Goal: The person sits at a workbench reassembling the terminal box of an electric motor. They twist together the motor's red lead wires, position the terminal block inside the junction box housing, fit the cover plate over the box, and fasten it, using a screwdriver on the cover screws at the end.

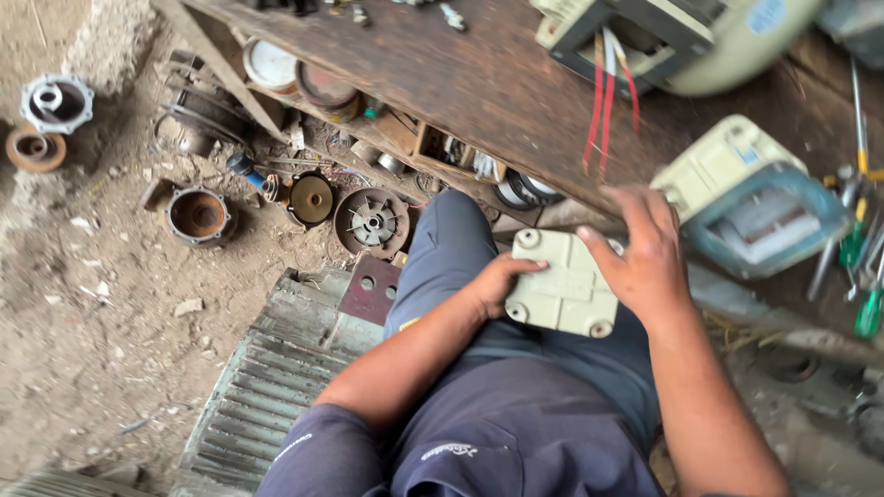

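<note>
Fingers (529, 265) of my left hand (497, 283) curl onto the left edge of the pale square cover plate (562, 287), while my right hand (645, 253) spreads wide over its right edge, thumb on the top face. The plate rests on my lap, just below the dark wooden worktop (479, 83). It looks rigid and fairly light, likely moulded; I judge the edges and corner bosses the best places to grip.
</note>
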The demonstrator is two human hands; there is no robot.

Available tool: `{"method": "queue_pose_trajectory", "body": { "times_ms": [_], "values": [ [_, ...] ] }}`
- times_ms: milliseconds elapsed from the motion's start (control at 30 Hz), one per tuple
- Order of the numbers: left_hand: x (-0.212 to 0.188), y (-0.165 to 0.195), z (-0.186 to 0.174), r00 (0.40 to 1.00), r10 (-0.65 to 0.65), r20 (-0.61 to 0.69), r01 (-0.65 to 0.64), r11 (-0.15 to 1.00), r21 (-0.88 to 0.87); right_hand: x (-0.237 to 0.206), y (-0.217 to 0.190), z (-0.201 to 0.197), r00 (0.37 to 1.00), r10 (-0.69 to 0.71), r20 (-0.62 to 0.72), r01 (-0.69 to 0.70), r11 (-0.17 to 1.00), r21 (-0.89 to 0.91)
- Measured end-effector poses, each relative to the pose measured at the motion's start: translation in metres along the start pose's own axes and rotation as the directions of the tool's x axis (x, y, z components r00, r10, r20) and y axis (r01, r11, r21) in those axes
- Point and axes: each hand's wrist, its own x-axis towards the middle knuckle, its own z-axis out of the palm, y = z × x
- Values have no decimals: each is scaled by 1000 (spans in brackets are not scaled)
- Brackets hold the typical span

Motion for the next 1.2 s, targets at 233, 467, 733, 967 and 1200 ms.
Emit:
{"method": "queue_pose_trajectory", "body": {
  "times_ms": [233, 467, 733, 967, 1200],
  "values": [
    [4, 18, -1, 999, -36, 29, 37, 998, -51, 194, -83, 93, 922, -320, 218, 265, 932, 246],
    [-7, 40, 0, 999, -45, -9, 44, 995, -85, 296, -145, 196, 973, -221, 65, 215, 972, 99],
    [-9, 49, 3, 999, -1, -49, -3, 996, -85, 289, -151, 198, 982, -189, 15, 181, 956, 229],
    [-3, 41, 2, 995, 25, -99, -21, 999, 42, 133, -82, 126, 967, -247, 62, 202, 892, 405],
    [-6, 7, 13, 992, 87, -94, -62, 968, 244, -93, 36, 34, 928, 354, 114, -364, 804, 470]
  ]
}}
